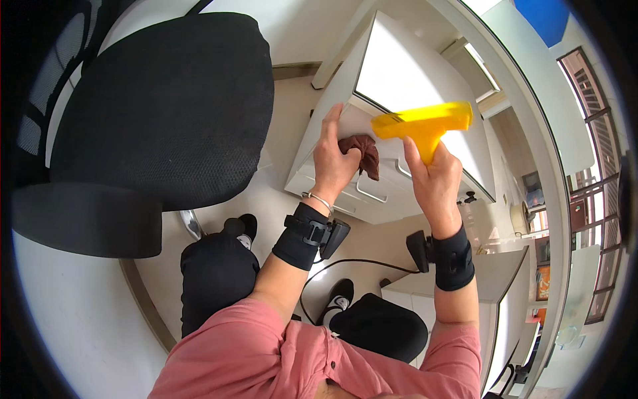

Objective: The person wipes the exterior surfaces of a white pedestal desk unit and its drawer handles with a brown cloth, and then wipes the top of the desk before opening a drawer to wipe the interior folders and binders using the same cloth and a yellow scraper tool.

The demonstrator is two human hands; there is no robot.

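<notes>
My right hand is closed around the handle of a yellow plastic squeegee. The squeegee's wide head points away from me, over the near edge of a white drawer cabinet, and is slightly blurred. To the left, my left hand holds a crumpled dark brown cloth under the thumb, with the fingers stretched upward. The cloth hangs in front of the cabinet's drawer face, above a metal drawer handle. Whether the cloth touches the drawer face, I cannot tell.
A black office chair stands at the left, close to the cabinet. Along the right runs the edge of a white desk frame. A second white cabinet is at the lower right. A black cable loops above the floor between my arms.
</notes>
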